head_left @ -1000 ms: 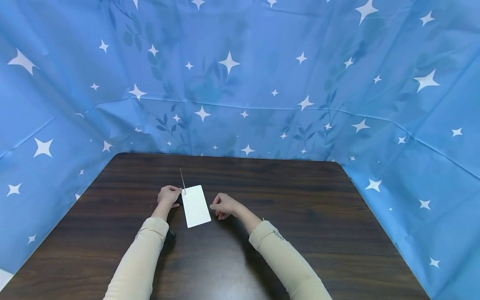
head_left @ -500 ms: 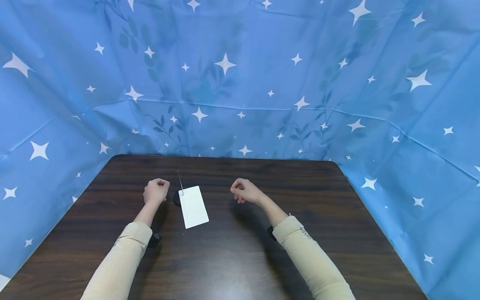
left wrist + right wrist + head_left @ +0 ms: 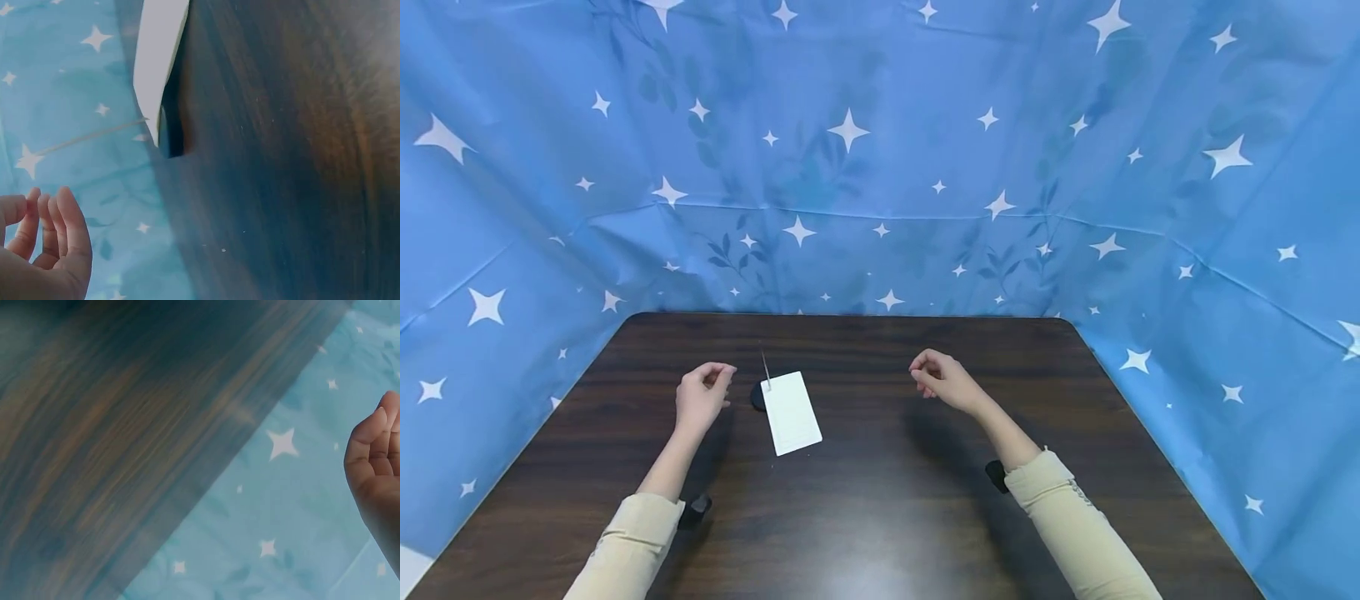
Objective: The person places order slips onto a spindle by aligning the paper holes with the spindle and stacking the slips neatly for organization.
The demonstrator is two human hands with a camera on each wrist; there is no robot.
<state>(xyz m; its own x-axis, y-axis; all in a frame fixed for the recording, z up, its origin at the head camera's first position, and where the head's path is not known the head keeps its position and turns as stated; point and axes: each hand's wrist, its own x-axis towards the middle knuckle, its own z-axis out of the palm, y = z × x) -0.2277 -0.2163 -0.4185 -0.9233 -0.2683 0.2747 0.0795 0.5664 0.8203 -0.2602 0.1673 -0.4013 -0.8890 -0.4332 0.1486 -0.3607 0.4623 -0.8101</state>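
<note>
White lined paper (image 3: 792, 413) sits on a bill spike, whose thin metal rod (image 3: 765, 364) pokes up through one corner. The spike's round black base (image 3: 757, 397) shows beside the paper's left edge. In the left wrist view the paper (image 3: 159, 56) lies over the dark base (image 3: 172, 130). My left hand (image 3: 700, 400) hovers to the left of the spike, fingers loosely bent and holding nothing. Well to the right of the paper, my right hand (image 3: 951, 385) is raised over the table, also loosely curled around nothing.
The dark wood-grain table (image 3: 880, 483) has rounded far corners. Behind and around it hangs a blue cloth (image 3: 910, 150) with white stars. A black wrist device (image 3: 695, 511) shows at the left cuff and another black device (image 3: 997, 476) at the right cuff.
My left hand has come off the spike's base and drawn back left. My right hand has moved from beside the paper to the right and away. The paper and spike stay in place.
</note>
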